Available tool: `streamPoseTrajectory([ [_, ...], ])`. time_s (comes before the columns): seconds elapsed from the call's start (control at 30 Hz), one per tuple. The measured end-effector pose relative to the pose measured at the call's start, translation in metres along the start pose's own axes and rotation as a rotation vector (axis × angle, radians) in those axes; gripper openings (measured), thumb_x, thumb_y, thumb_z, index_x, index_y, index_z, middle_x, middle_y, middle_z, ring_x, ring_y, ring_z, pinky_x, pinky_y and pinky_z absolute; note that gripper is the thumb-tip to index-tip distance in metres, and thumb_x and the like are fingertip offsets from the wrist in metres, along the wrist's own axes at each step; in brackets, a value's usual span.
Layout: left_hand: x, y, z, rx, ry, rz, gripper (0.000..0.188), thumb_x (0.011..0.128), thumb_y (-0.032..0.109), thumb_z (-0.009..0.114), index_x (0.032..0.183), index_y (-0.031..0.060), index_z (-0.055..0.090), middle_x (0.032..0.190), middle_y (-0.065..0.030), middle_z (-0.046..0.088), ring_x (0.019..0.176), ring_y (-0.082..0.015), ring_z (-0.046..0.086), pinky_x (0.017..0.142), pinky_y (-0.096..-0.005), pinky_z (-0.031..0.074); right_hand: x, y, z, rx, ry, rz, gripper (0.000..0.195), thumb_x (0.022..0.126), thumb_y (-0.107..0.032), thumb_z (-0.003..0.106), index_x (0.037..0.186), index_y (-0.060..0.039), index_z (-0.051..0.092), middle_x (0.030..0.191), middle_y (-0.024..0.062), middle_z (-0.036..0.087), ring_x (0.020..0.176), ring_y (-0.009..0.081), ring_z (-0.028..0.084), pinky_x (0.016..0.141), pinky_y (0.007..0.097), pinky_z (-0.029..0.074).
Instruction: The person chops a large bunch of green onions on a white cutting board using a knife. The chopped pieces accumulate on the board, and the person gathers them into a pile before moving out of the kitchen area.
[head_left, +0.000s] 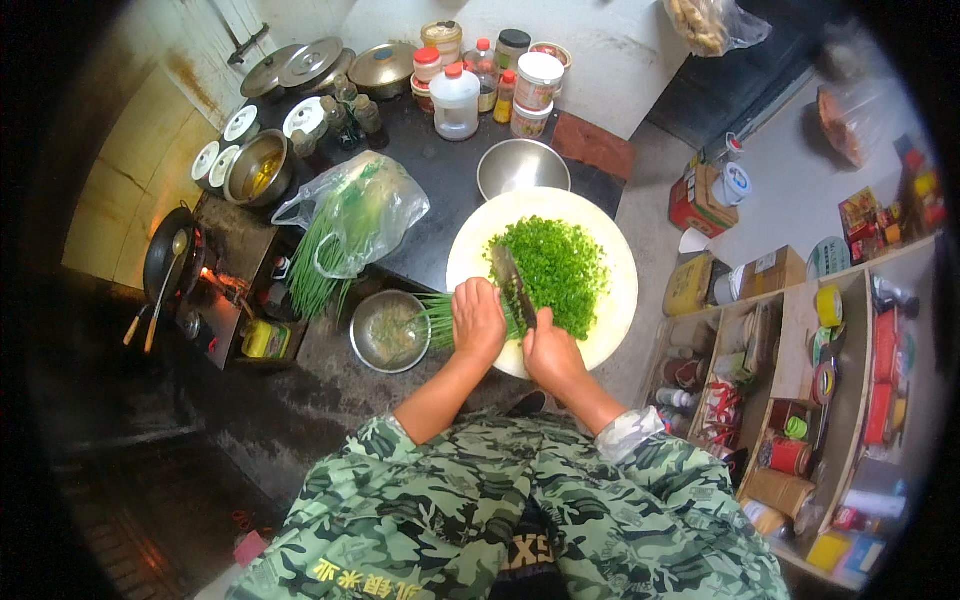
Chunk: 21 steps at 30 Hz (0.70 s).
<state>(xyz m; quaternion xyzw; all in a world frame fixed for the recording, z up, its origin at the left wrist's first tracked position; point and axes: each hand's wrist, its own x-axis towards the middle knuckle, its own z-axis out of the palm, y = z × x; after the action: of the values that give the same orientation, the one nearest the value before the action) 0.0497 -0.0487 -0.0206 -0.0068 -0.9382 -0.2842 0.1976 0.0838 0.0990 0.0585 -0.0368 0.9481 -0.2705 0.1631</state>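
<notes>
A round pale chopping board (470, 251) lies before me with a heap of chopped green onions (559, 274) on it. My right hand (553, 352) grips the handle of a kitchen knife (514, 281), its dark blade at the heap's left side. My left hand (480, 319) presses down on a bundle of whole green onions (441, 319), just left of the blade. The bundle's uncut stalks stick out past the board's left edge, over a metal bowl (390, 360) standing lower down. Under my palm, part of the bundle is hidden.
Behind the board sits a steel bowl (523, 171). A clear plastic bag (375, 217) of green onions lies on the dark counter (431, 259). At left, a wok (169, 251) rests over flames (221, 280). Jars and tubs (538, 79) line the wall; a shelf unit (795, 337) stands at right.
</notes>
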Motion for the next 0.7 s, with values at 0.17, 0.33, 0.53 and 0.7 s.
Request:
streamPoseTrajectory([
  [0.17, -0.005, -0.004, 0.002, -0.014, 0.01, 0.006, 0.013, 0.105, 0.014, 0.061, 0.108, 0.0032, 0.056, 0.111, -0.0172, 0.057, 0.108, -0.0396, 0.054, 0.097, -0.0512, 0.043, -0.012, -0.014, -0.034, 0.007, -0.085, -0.018, 0.031, 0.105, -0.017, 0.054, 0.121, 0.0088, 0.046, 0.088, 0.037, 0.072, 0.085, 0.0554, 0.072, 0.084, 0.0629, 0.057],
  [0.33, -0.004, -0.001, -0.001, -0.002, -0.051, -0.025, 0.013, 0.104, 0.014, 0.061, 0.107, 0.0025, 0.056, 0.11, -0.0174, 0.057, 0.108, -0.0396, 0.054, 0.098, -0.0512, 0.044, -0.011, -0.009, -0.027, -0.048, -0.139, -0.059, 0.029, 0.103, -0.015, 0.054, 0.118, 0.0095, 0.048, 0.088, 0.037, 0.071, 0.086, 0.0566, 0.071, 0.083, 0.0633, 0.056],
  [0.53, -0.007, -0.003, 0.002, 0.03, -0.025, 0.001, 0.012, 0.104, 0.013, 0.06, 0.106, 0.0023, 0.055, 0.109, -0.0177, 0.057, 0.109, -0.04, 0.054, 0.098, -0.0523, 0.043, -0.004, 0.002, 0.006, -0.005, -0.019, -0.035, 0.028, 0.104, -0.016, 0.054, 0.117, 0.0074, 0.047, 0.085, 0.0352, 0.072, 0.081, 0.0556, 0.071, 0.079, 0.0645, 0.056],
  [0.7, -0.005, -0.005, 0.003, 0.008, -0.003, -0.014, 0.012, 0.104, 0.013, 0.06, 0.106, 0.0024, 0.055, 0.11, -0.018, 0.057, 0.109, -0.0403, 0.053, 0.098, -0.0523, 0.043, -0.015, -0.007, -0.026, 0.041, -0.003, -0.042, 0.026, 0.105, -0.017, 0.053, 0.117, 0.0052, 0.047, 0.085, 0.035, 0.071, 0.081, 0.0562, 0.07, 0.079, 0.0655, 0.056],
])
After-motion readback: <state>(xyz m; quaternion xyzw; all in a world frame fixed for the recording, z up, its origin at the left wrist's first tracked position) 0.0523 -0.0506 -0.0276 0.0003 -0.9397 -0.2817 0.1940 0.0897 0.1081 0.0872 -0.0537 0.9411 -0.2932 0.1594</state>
